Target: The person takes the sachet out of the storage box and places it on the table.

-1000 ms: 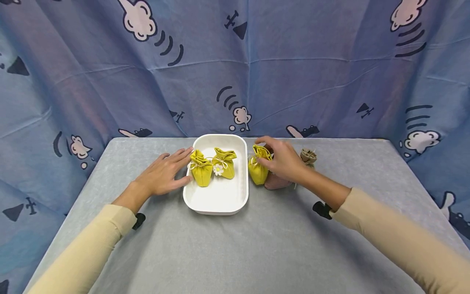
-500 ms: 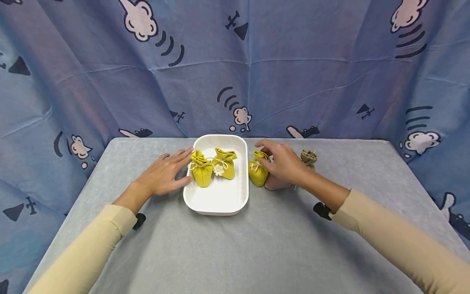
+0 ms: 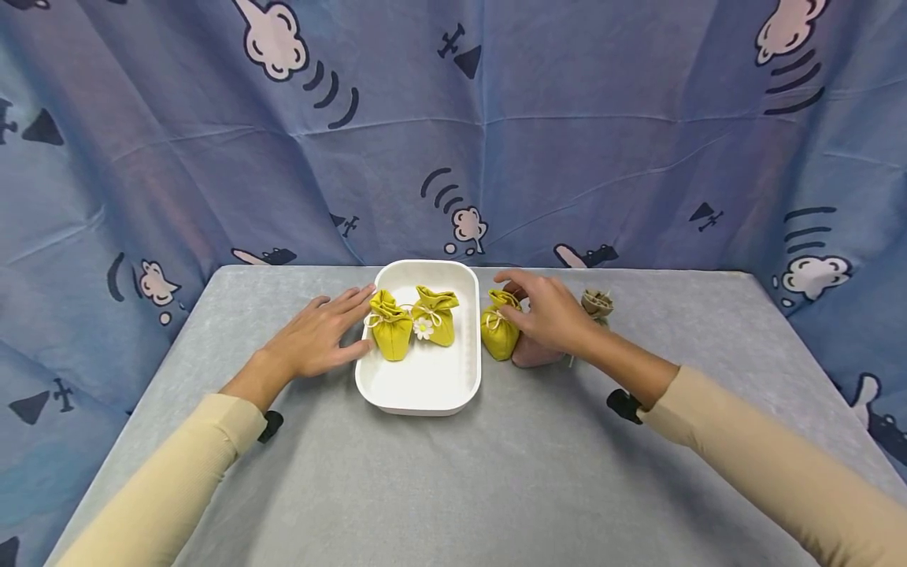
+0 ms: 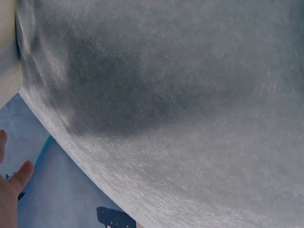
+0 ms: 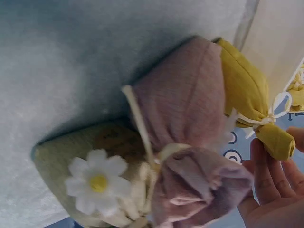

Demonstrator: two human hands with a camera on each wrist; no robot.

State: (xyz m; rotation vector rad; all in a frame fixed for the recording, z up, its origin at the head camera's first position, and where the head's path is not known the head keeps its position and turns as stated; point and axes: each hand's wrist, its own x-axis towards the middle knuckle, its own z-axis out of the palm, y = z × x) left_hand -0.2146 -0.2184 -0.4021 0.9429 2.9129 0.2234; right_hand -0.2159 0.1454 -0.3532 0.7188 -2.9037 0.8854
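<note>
A white tray (image 3: 418, 390) holds two yellow drawstring pouches; one pouch (image 3: 392, 335) leans at its left side and the other pouch (image 3: 434, 315) lies to its right, by a white daisy. My left hand (image 3: 315, 335) rests with spread fingers at the tray's left rim. Beside the right wall stands a third yellow pouch (image 3: 501, 335); thumb and fingers of my right hand (image 3: 546, 311) pinch its gathered top, which also shows in the right wrist view. Close behind that hand are a mauve pouch (image 5: 185, 95) and an olive pouch (image 5: 61, 161) with a daisy.
A grey cloth (image 3: 425, 488) covers the table, its far edge meeting a blue patterned curtain (image 3: 602, 157). The left wrist view shows mostly bare tabletop. My right forearm reaches across the table's right side, near the olive pouch.
The third yellow pouch, raised and tilted a second ago, has come down a little and straightened beside the tray. My right hand keeps its place at the top. My left hand stays still.
</note>
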